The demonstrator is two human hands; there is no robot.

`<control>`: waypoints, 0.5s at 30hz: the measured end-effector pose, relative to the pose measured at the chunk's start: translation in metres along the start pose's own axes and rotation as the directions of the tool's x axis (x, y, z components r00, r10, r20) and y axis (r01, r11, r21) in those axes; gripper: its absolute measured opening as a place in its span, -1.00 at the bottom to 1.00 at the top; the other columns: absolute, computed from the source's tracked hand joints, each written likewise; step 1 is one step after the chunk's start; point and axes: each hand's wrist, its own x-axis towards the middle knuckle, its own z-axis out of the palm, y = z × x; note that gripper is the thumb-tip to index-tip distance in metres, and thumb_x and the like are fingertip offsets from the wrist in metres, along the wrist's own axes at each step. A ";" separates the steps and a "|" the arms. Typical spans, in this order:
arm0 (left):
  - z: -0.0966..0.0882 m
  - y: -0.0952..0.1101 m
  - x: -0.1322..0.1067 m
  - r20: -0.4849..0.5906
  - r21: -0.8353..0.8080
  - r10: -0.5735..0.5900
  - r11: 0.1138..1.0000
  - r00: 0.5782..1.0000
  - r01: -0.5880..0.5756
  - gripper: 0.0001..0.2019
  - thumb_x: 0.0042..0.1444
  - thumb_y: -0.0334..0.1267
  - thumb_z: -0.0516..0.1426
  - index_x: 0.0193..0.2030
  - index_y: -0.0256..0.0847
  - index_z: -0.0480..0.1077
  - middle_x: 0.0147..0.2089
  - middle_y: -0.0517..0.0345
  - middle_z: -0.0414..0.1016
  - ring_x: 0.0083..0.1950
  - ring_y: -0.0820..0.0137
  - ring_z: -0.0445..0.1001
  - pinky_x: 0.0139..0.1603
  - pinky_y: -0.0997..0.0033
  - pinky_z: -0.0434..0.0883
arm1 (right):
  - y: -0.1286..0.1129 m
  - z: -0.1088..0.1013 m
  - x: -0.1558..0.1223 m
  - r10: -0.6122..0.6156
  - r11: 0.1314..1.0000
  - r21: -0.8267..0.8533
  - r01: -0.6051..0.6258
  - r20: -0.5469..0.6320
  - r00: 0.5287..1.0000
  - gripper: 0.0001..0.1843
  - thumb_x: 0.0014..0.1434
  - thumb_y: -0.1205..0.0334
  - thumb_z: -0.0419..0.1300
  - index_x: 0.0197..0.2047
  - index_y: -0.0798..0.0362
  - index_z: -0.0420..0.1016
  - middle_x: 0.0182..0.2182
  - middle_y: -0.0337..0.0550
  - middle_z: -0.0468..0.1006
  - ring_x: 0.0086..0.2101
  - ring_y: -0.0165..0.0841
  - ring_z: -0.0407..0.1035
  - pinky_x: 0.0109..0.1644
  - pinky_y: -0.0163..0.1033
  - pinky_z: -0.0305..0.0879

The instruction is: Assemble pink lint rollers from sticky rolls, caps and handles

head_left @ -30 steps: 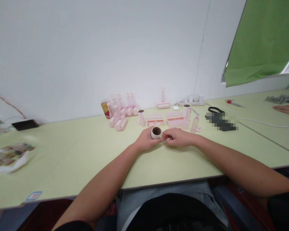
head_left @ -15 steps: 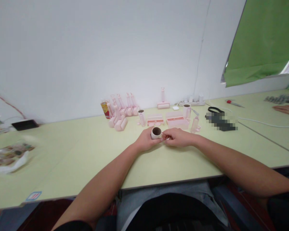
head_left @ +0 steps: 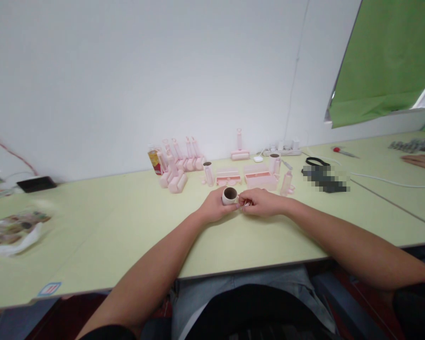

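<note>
Pale green table (head_left: 92,236) along the wall: pink plastic parts (head_left: 179,174) and two pink trays (head_left: 260,178) far middle, a power strip (head_left: 281,151) and black strap (head_left: 316,162) far right, a black box (head_left: 36,183) far left, a printed bag (head_left: 12,230) left; left hand (head_left: 214,208) and right hand (head_left: 264,202) rest mid-table

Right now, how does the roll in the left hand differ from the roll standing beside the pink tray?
The held roll is gripped by the left hand. The standing roll stands free and untouched on the table, beside the pink tray. The held roll looks white and squat, while the standing roll looks pinkish and taller. Both show a dark brown hollow core at the top.
</note>
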 end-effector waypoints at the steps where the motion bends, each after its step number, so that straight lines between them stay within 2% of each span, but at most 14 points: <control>1: 0.000 0.000 0.000 0.001 -0.002 0.000 1.000 1.000 0.000 -0.62 -0.01 0.05 0.27 -0.26 -0.26 0.41 -0.28 0.18 0.48 -0.26 0.39 0.41 -0.23 0.41 0.32 | 0.000 0.000 0.000 0.001 1.000 0.000 -0.001 -0.001 1.000 -0.85 0.11 0.30 0.14 -0.23 0.06 0.49 -0.36 -0.20 0.55 -0.36 -0.37 0.37 -0.28 -0.31 0.14; 15: 0.000 -0.004 0.001 0.025 0.024 -0.017 1.000 1.000 0.016 -0.65 -0.01 -0.01 0.27 -0.24 -0.26 0.42 -0.26 0.18 0.49 -0.25 0.39 0.41 -0.22 0.42 0.33 | -0.004 -0.001 0.000 -0.018 1.000 -0.009 0.018 -0.014 1.000 -0.81 0.13 0.29 0.14 -0.19 0.06 0.51 -0.31 -0.18 0.59 -0.32 -0.35 0.41 -0.25 -0.30 0.17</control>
